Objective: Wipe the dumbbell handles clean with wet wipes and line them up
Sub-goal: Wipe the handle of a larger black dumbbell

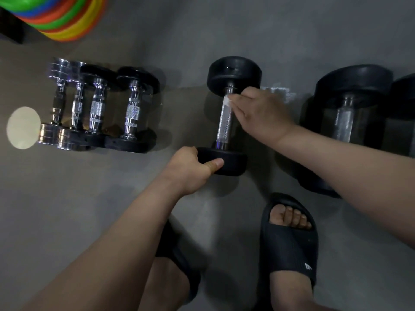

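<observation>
One dumbbell (225, 133): L hand (190, 169) grips near end, R hand (260, 111) pinches wet wipe (226, 101) on handle (223, 118).

No legible text; the slipper (289, 250) bears an unreadable white logo (308, 266).

Blk dumbbell (233, 72) lies flat, white wipe (226, 101) at chrome handle's (224, 124) far end.

Black dumbbell (229, 113) heads, knurled chrome handle, white wipe (226, 101), grey floor (89, 187)
</observation>
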`<state>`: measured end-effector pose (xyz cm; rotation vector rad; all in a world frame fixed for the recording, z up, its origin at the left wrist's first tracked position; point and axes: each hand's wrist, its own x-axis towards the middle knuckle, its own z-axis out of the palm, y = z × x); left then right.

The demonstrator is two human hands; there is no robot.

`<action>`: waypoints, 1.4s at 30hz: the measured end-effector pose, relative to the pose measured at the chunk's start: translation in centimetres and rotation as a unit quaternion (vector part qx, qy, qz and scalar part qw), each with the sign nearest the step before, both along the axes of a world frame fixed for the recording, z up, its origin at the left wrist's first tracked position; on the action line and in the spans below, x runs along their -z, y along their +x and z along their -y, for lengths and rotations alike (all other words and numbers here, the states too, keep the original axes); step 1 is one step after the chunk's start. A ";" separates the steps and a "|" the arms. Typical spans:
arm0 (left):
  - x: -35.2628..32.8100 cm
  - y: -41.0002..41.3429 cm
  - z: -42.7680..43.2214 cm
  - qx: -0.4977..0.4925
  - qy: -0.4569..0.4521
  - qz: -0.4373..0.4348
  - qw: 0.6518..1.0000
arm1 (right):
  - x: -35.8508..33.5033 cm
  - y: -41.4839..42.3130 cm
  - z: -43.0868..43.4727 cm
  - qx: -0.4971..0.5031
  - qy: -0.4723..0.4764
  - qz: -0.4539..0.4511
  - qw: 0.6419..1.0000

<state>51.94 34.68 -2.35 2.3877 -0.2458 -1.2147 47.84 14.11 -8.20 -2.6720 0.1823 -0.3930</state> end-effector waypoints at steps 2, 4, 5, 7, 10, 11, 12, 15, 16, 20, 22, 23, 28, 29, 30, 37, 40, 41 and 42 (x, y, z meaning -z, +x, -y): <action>-0.1 -0.1 0.0 -0.011 -0.007 -0.008 1.000 | -0.1 0.9 0.2 0.023 -0.020 -0.009 0.999; -0.1 0.0 -0.1 -0.016 -0.011 -0.012 1.000 | -0.3 1.2 0.2 0.032 -0.022 -0.017 0.999; -0.1 0.0 -0.1 -0.015 -0.012 -0.013 1.000 | -0.4 1.0 0.0 0.025 -0.015 -0.014 0.999; -0.1 0.1 -0.2 -0.014 -0.012 -0.014 1.000 | -0.6 0.4 -0.3 -0.015 0.002 -0.007 1.000; 0.0 0.2 -0.4 -0.020 -0.021 -0.024 0.999 | -0.6 -1.3 -0.8 -0.141 0.014 -0.010 0.990; 0.0 0.3 -0.4 -0.021 -0.024 -0.027 0.999 | -0.8 -1.6 -0.7 -0.178 0.017 -0.023 0.984; 0.0 0.3 -0.4 -0.021 -0.025 -0.028 0.999 | -0.9 -1.5 -0.5 -0.196 0.015 -0.034 0.980; 0.0 0.4 -0.5 -0.016 -0.022 -0.026 0.999 | -1.3 -0.1 0.2 -0.112 0.023 -0.060 0.992; -0.1 0.4 -0.5 -0.015 -0.023 -0.026 0.999 | -1.3 0.4 0.2 -0.073 0.037 -0.075 0.994; 0.0 0.7 -0.7 -0.020 -0.029 -0.035 0.999 | -1.0 -1.4 -0.9 -0.102 0.083 -0.113 0.985; 0.1 0.7 -0.8 -0.025 -0.030 -0.036 0.999 | -1.4 -2.1 -0.5 -0.153 0.094 -0.128 0.975; 0.1 0.7 -0.8 -0.028 -0.032 -0.037 0.998 | -1.5 -1.7 -0.1 -0.160 0.087 -0.134 0.974; 0.2 0.6 -0.9 -0.030 -0.035 -0.033 0.998 | -1.0 0.8 0.5 -0.027 0.100 -0.090 0.990; 0.2 0.6 -0.9 -0.030 -0.036 -0.035 0.998 | -1.0 0.4 0.0 -0.034 0.100 -0.093 0.990; 0.2 0.6 -0.9 -0.031 -0.036 -0.038 0.998 | -0.9 -0.2 -0.5 -0.064 0.101 -0.100 0.988; 0.1 0.7 -1.1 -0.038 -0.049 -0.038 0.997 | -0.9 0.7 -0.2 -0.002 0.090 -0.075 0.993; 0.1 0.8 -1.1 -0.038 -0.051 -0.043 0.997 | -0.9 -0.6 -1.0 -0.055 0.116 -0.080 0.989; 0.2 0.9 -1.2 -0.040 -0.051 -0.045 0.997 | -1.2 -1.4 -1.4 -0.113 0.135 -0.088 0.981; 0.2 1.0 -1.2 -0.042 -0.051 -0.047 0.997 | -1.3 -2.1 -1.6 -0.169 0.147 -0.097 0.970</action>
